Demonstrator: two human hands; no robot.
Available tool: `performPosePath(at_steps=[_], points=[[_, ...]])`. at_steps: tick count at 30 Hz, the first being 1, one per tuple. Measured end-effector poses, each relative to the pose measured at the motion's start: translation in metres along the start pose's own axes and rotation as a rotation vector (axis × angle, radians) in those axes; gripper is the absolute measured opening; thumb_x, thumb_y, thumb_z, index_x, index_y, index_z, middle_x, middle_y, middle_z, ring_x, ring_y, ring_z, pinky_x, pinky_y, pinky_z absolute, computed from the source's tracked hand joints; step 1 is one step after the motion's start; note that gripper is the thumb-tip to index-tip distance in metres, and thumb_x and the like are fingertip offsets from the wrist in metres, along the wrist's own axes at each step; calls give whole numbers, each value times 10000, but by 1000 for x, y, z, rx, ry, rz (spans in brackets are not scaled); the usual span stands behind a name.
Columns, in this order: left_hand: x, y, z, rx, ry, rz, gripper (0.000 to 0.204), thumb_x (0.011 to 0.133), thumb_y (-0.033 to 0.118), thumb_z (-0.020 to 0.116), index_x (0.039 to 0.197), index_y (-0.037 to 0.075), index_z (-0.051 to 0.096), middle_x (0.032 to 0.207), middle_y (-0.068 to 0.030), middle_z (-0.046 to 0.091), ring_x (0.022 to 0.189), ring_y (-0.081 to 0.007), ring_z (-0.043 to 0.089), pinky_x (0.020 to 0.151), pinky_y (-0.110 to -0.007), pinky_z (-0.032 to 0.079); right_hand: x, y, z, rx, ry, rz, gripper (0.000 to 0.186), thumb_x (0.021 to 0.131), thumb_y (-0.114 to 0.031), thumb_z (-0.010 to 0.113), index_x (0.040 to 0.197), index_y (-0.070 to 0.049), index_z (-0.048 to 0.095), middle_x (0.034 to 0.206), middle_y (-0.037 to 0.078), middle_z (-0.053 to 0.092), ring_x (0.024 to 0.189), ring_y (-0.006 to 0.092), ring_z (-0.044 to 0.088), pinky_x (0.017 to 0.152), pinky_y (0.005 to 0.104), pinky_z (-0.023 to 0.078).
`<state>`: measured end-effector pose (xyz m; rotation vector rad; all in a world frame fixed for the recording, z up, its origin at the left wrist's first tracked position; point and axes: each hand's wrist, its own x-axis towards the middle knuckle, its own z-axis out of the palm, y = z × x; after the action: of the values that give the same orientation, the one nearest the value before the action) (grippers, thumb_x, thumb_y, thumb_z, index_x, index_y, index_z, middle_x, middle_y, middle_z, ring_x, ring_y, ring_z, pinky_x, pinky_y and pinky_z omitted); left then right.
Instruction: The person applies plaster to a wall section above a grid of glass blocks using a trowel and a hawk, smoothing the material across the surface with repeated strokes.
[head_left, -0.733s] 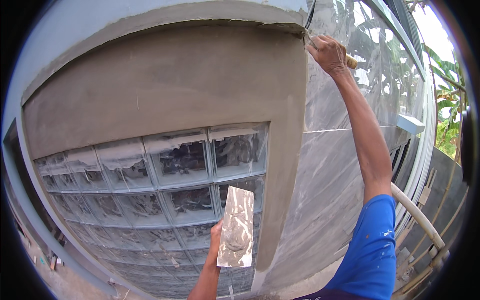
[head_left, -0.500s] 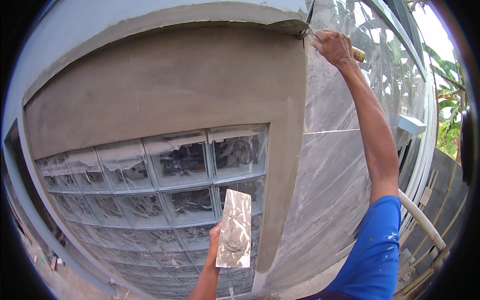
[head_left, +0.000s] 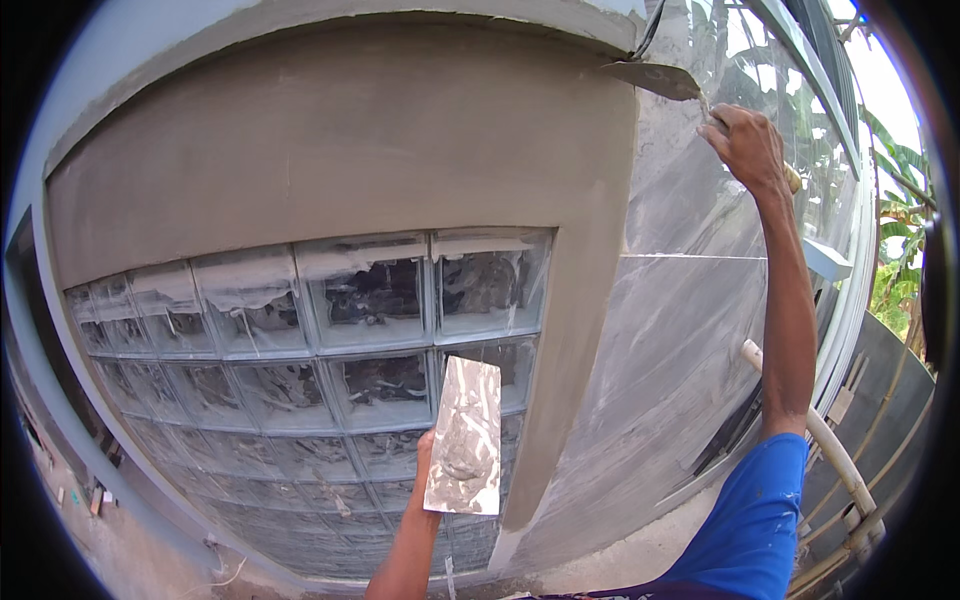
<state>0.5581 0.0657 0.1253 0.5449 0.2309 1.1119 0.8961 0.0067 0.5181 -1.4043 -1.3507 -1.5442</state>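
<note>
Far L, the glass-block window [head_left: 255, 330] sits under the grey plaster band [head_left: 330, 125], no obvious change there vs a moment ago. Next, my L hand [head_left: 425, 455] grips the board [head_left: 482, 400] at its L edge, most fingers hidden behind; it's in front of the window, w/ the mortar [head_left: 462, 460] on its face abt as it was, so I'd say there's stock on hand. Up top, the trowel [head_left: 655, 78] is the big change: ½ sec ago its blade was mostly out of sight at the top R corner; now it shows nearly full, tip pointing L over the band's upper R end. Can't tell if it's touching or just off the surface. My R hand [head_left: 748, 150] is closed round the handle, and has come down and R from that corner, tho my view's shifted a bit too. Behind it is the marble-look panel [head_left: 690, 190]. For the work, that prob. means the tight bit in the corner is done or paused; can't be sure how much mix is on the blade. Far R, the pale pipe [head_left: 840, 460] now shows both sides of my arm.
</note>
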Motion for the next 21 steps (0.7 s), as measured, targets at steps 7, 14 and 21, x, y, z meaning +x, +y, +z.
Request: performPosePath(at_steps=[7, 14, 21], points=[[2, 5, 23, -257, -25, -9, 311, 930, 194, 410, 1139, -9, 517, 1000, -132, 613, 835, -253, 650, 676, -377, 580, -177, -104, 9, 1474, -1104, 336, 183, 802, -148, 625, 792, 33, 656, 620, 49, 587, 509, 97, 534, 457, 255, 427], [-3, 10, 21, -156, -73, 110, 313, 935, 183, 422, 1189, 13, 490, 1088, -139, 581, 900, -252, 631, 738, -398, 574, -243, -133, 21, 1558, -1557, 243, 266, 829, -248, 648, 757, 7, 663, 603, 31, 585, 502, 101, 545, 470, 256, 428], [-3, 19, 11, -105, 39, 181, 313, 934, 183, 418, 1163, -14, 502, 1008, -133, 607, 833, -259, 653, 662, -385, 586, -233, -94, 19, 1141, -1436, -4, 288, 755, -278, 690, 792, 7, 666, 601, 85, 594, 469, 150, 541, 490, 277, 425]])
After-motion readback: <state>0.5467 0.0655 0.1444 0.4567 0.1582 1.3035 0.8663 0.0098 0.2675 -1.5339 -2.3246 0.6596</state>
